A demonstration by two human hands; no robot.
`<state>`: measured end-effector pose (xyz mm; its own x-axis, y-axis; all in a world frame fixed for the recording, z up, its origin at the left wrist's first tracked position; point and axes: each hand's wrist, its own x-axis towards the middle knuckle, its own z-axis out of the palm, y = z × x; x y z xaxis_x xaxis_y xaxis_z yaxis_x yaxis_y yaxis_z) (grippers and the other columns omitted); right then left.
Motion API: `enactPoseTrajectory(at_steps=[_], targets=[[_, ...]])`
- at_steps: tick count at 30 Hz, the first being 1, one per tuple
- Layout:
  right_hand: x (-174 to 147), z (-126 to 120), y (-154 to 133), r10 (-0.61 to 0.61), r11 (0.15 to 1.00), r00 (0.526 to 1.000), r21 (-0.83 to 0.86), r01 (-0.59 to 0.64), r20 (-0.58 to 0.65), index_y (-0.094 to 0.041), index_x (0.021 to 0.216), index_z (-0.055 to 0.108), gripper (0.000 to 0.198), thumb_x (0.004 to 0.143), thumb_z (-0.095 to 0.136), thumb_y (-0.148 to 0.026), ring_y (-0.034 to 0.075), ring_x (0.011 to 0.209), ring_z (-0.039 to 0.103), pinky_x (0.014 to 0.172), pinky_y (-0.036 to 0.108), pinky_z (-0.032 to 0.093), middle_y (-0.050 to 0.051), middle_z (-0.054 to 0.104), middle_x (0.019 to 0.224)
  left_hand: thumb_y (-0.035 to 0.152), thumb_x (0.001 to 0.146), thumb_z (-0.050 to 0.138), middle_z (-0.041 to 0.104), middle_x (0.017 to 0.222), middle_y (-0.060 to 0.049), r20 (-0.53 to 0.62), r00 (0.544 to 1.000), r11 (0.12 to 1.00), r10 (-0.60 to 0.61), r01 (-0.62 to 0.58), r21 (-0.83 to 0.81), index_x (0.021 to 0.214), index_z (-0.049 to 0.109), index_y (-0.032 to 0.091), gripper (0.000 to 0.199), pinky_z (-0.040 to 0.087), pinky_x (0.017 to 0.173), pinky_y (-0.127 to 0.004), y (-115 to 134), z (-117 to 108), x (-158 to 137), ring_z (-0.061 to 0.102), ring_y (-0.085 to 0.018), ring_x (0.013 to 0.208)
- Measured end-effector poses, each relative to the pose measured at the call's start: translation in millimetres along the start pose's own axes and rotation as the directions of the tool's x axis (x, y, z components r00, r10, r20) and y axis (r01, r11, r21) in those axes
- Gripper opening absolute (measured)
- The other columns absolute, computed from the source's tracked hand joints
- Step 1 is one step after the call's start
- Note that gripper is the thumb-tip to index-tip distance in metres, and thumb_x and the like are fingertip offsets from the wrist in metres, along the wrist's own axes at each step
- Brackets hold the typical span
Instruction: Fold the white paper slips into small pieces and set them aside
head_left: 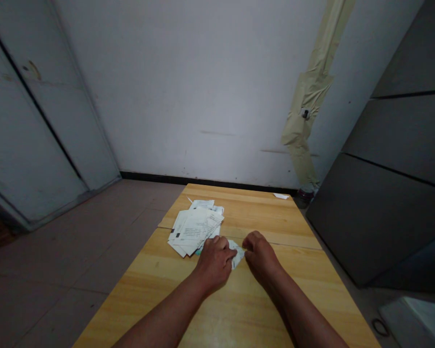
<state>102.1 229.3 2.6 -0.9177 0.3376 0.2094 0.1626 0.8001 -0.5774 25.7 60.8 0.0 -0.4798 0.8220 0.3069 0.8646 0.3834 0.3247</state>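
A small folded-looking piece of printed paper (236,255) lies on the wooden table between my two hands. My left hand (216,260) is closed over its left side, with curled fingers and the thumb resting on the paper. At the paper's right corner is my right hand (261,254), its fingers bent in and the tips meeting the edge. Just beyond my left hand, a loose pile of printed white sheets (195,226) is spread at uneven angles. A bit of green shows under the pile's near right side, partly hidden by my left hand.
The wooden table (293,299) has a seam across it. A white paper scrap (281,196) lies at its far right corner. Behind stands a white wall (188,96) with a taped strip (304,116). Grey panels (395,193) rise at the right, near a pale box (416,319).
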Motion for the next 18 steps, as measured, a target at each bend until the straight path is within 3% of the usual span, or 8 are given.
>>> enactPoseTrajectory(at_steps=[6, 12, 15, 18], targets=[[-2, -2, -5, -0.009, 0.995, 0.999, -0.096, 0.005, -0.039, -0.019, 0.072, 0.056, 0.016, 0.071, 0.051, -0.004, 0.019, 0.084, 0.053, 0.075, 0.027, 0.038, 0.005, 0.057, 0.084, 0.009, 0.079, 0.056, 0.060, 0.111, -0.004, -0.036, 0.996, 0.997, 0.081, -0.082, -0.012, 0.088, 0.071, 0.024, 0.024, 0.036, 0.089, -0.039, -4, -3, 0, 0.049, -0.023, 0.105], [-2, -2, -4, -0.028, 0.999, 0.997, 0.019, 0.029, -0.077, -0.018, 0.074, 0.061, 0.016, 0.070, 0.053, -0.004, 0.017, 0.083, 0.054, 0.074, 0.025, 0.040, 0.004, 0.058, 0.084, 0.019, 0.086, 0.055, 0.061, 0.097, -0.005, 0.029, 0.995, 0.991, 0.096, -0.099, 0.094, 0.091, 0.068, 0.024, 0.014, 0.040, 0.082, -0.038, -2, -3, 0, 0.052, -0.022, 0.093], [-1, -5, -3, -0.022, 0.984, 0.999, 0.178, 0.017, 0.026, -0.018, 0.076, 0.063, 0.022, 0.065, 0.054, -0.002, 0.014, 0.077, 0.055, 0.068, 0.022, 0.041, 0.002, 0.058, 0.084, 0.025, 0.087, 0.057, 0.058, 0.093, -0.006, 0.028, 0.997, 0.987, 0.074, -0.077, 0.139, 0.092, 0.068, 0.023, 0.013, 0.041, 0.079, -0.037, 1, -3, -1, 0.051, -0.023, 0.092], [-1, -13, -3, -0.058, 0.981, 0.979, 0.192, 0.019, 0.196, -0.019, 0.077, 0.063, 0.024, 0.059, 0.059, -0.002, 0.014, 0.075, 0.054, 0.065, 0.021, 0.041, 0.000, 0.056, 0.082, 0.029, 0.087, 0.057, 0.055, 0.093, -0.006, 0.035, 0.998, 0.986, 0.057, -0.062, 0.154, 0.091, 0.067, 0.023, 0.012, 0.041, 0.079, -0.037, 3, -4, -2, 0.050, -0.023, 0.091]])
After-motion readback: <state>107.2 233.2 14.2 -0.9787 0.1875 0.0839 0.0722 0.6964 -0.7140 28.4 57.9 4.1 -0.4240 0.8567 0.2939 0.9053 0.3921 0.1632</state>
